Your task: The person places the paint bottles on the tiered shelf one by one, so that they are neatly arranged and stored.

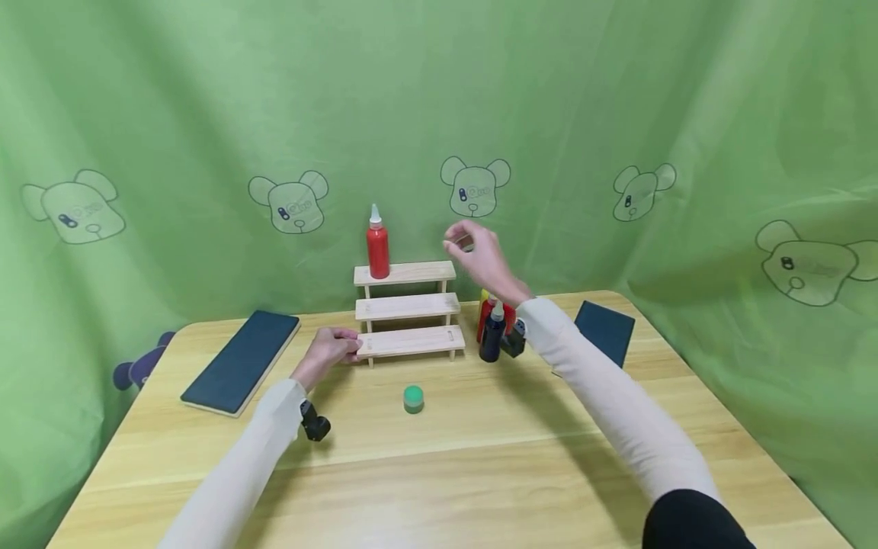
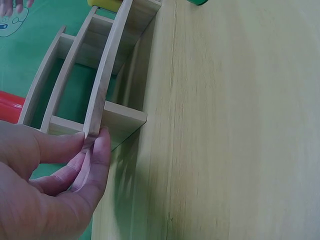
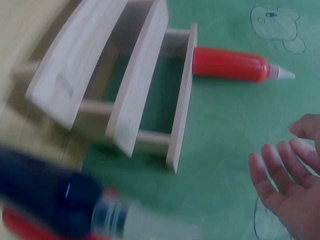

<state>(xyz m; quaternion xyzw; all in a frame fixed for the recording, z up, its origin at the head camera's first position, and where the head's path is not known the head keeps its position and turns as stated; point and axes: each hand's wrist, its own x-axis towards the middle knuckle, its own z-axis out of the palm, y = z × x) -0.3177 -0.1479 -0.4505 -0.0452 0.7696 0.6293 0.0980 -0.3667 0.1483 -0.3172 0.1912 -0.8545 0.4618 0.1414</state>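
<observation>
the wooden stand point(image 1: 408, 307) sits by the table's point(image 1: 439, 496) far edge, just before the green curtain point(image 1: 384, 99); nearer to me the wood spreads wide, past one small green-topped jar point(image 1: 413, 399). my left hand point(image 1: 329, 354) pinches the left end of the lowest shelf point(image 1: 411, 341). my right hand point(image 1: 483, 255) is raised beyond the stand's right end, fingers loosely bent and holding nothing. there are three shelves, stepping up toward the far side. one red squeeze bottle point(image 1: 378, 252) stands upright on the top one, at left. right of the stand stands one dark squeeze bottle point(image 1: 491, 337), among partly hidden red and yellow ones i can't count. of two dark flat pads, the left pad point(image 1: 240, 362) and right pad point(image 1: 607, 332) lie near the side edges.
</observation>
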